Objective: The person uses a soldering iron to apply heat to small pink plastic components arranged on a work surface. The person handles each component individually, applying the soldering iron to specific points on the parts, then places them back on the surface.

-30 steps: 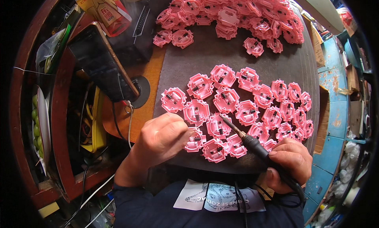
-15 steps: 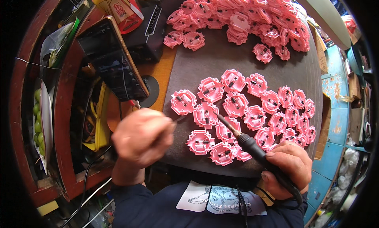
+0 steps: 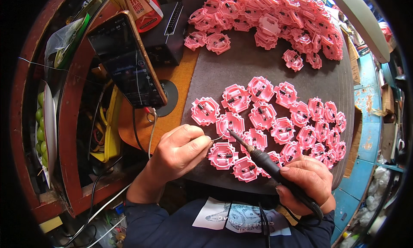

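Observation:
My right hand [image 3: 309,183] is closed around the black handle of a soldering iron [image 3: 270,165]. The metal tip slants up and left to a round pink plastic part [image 3: 234,119] on the dark mat. Between thumb and fingers, my left hand [image 3: 180,152] pinches a thin silvery solder wire [image 3: 218,138], whose end reaches the same part close to the iron tip. Whether wire and tip touch is too small to tell. Around it lie several similar pink parts [image 3: 282,130], open side up, with small black and metal pieces inside.
A large heap of pink parts [image 3: 275,20] covers the far side of the dark mat [image 3: 215,76]. At left, a phone [image 3: 127,63] stands on a round base, before a black box [image 3: 165,37] and a red and yellow can [image 3: 142,9]. Cables hang beside the wooden frame.
My left hand has moved right toward the pink parts, bringing the solder wire up to the iron tip. The tip has shifted slightly down and left. The whole view has shifted a little.

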